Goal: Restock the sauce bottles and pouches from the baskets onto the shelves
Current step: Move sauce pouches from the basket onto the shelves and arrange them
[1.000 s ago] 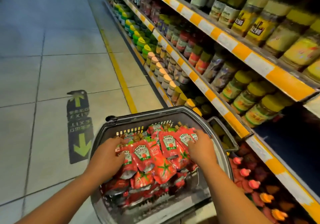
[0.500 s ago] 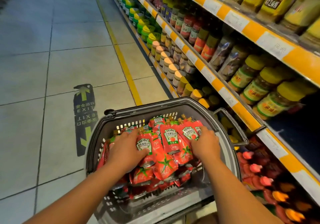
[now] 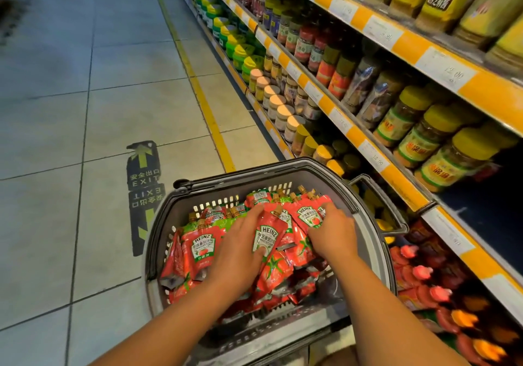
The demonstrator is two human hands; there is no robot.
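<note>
In the lower middle of the frame, the left hand (image 3: 240,248) is closing in beside the right hand (image 3: 332,231), both curling around ketchup pouches (image 3: 267,238) (still inside the basket (image 3: 368,195)), gathering a bundle for the shelves (image 3: 365,136).

A pale grey tiled floor (image 3: 119,116) fills the left half of the frame, crossed by a yellow painted line (image 3: 198,88) that runs from top centre down toward the middle. A dark floor sticker with green arrows (image 3: 144,193) (it reads EXIT twice, one upside down) lies left of centre. A grey plastic shopping basket (image 3: 181,212) sits at lower centre. Along the right, orange-and-white edged store shelves (image 3: 365,136) carry yellow-lidded jars (image 3: 441,164), cream-lidded jars (image 3: 277,105) and green-capped bottles (image 3: 240,51).
</note>
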